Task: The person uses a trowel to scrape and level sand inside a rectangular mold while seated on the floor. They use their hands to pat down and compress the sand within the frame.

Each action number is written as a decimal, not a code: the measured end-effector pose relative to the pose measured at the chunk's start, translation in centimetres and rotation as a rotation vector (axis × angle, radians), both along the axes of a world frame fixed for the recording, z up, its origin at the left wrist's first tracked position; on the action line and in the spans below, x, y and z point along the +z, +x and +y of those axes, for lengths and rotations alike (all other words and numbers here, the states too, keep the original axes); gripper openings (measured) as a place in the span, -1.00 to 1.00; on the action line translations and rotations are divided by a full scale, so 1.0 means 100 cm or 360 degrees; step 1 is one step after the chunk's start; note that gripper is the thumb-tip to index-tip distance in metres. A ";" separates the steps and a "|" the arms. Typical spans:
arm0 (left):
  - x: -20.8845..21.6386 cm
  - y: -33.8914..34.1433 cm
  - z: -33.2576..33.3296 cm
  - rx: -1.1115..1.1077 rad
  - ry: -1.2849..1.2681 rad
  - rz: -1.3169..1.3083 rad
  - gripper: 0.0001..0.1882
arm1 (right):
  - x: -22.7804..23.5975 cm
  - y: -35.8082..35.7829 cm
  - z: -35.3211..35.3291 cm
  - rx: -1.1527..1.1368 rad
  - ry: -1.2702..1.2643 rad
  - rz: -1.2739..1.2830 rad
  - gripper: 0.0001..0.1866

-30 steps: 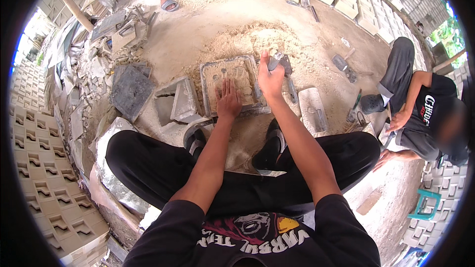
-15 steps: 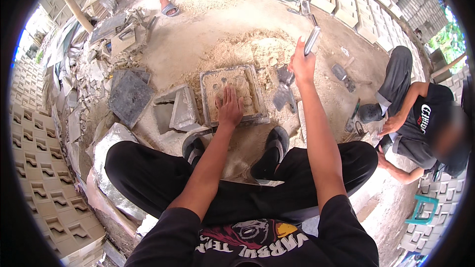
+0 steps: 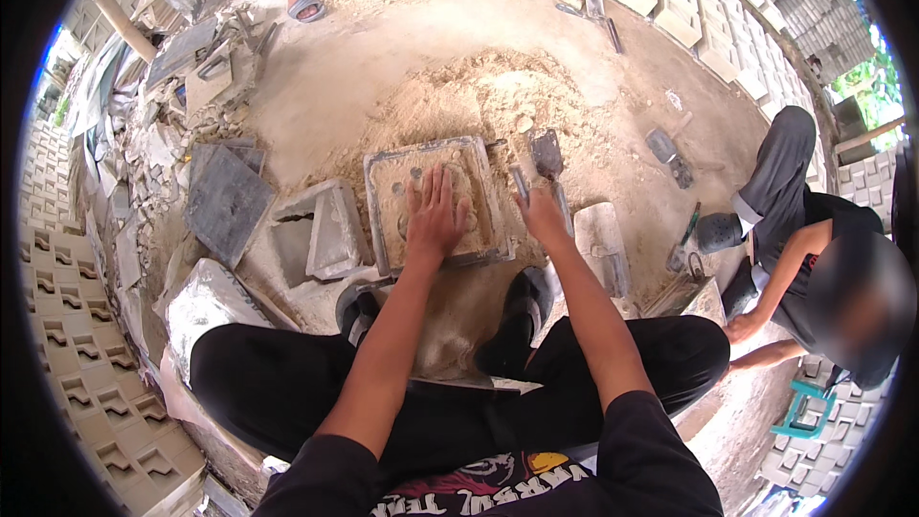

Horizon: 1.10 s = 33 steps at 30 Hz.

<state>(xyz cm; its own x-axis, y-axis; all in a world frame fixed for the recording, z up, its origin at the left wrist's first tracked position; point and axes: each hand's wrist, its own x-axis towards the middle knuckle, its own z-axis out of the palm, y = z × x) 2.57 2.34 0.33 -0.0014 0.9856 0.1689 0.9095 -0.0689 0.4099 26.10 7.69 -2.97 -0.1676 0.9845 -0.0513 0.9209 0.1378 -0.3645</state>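
My left hand (image 3: 436, 220) lies flat, fingers stretched, on the pale sandy mix (image 3: 388, 196) that fills a square metal-rimmed mould (image 3: 374, 230) between my feet. Round dark spots show in the mix near my fingertips. Just right of the mould, low over the ground, my right hand (image 3: 544, 216) is closed round a metal-handled tool (image 3: 519, 182); a silvery end stands out past the thumb and the rest is hidden. Beyond that hand a trowel (image 3: 547, 153) with a dark blade lies on the sand.
Sand (image 3: 498, 86) is heaped behind the mould. Hollow grey blocks (image 3: 335, 230) and a dark slab (image 3: 228, 201) lie to the left, near rubble. A crouching person (image 3: 780, 258) is at the right. Another person's sandalled foot (image 3: 306, 7) shows at the far left. Pale blocks (image 3: 675, 10) line the back right.
My right hand has come down and left from its raised place, with the metal-handled tool tipped over in it. My left hand stays flat on the mix. The view has shifted slightly.
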 end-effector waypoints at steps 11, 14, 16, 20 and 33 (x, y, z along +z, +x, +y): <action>0.005 0.000 0.001 0.0031 -0.0023 0.0056 -0.29 | -0.026 0.047 0.027 -0.0682 -0.0133 -0.0327 -0.33; 0.006 0.000 0.002 0.0025 -0.0017 0.0018 -0.29 | -0.028 0.047 0.030 -0.0606 -0.0137 -0.0080 -0.39; 0.008 -0.003 0.002 0.0030 -0.0003 0.0005 -0.29 | -0.018 0.036 0.032 -0.0653 -0.0096 0.0062 -0.42; 0.009 -0.003 0.002 0.0016 -0.0003 -0.0008 -0.29 | -0.010 0.051 0.061 -0.0942 0.0053 0.0226 -0.44; 0.016 -0.004 0.001 -0.0041 -0.0136 -0.0032 -0.25 | -0.018 -0.001 0.135 -0.0131 -0.0507 0.0246 -0.31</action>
<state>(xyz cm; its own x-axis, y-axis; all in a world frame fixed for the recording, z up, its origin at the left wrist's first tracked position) 2.15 2.43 1.95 0.0213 0.9962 0.0842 0.8996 -0.0559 0.4332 25.98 21.21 -4.74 -0.1183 0.9336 -0.3382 0.8549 -0.0775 -0.5130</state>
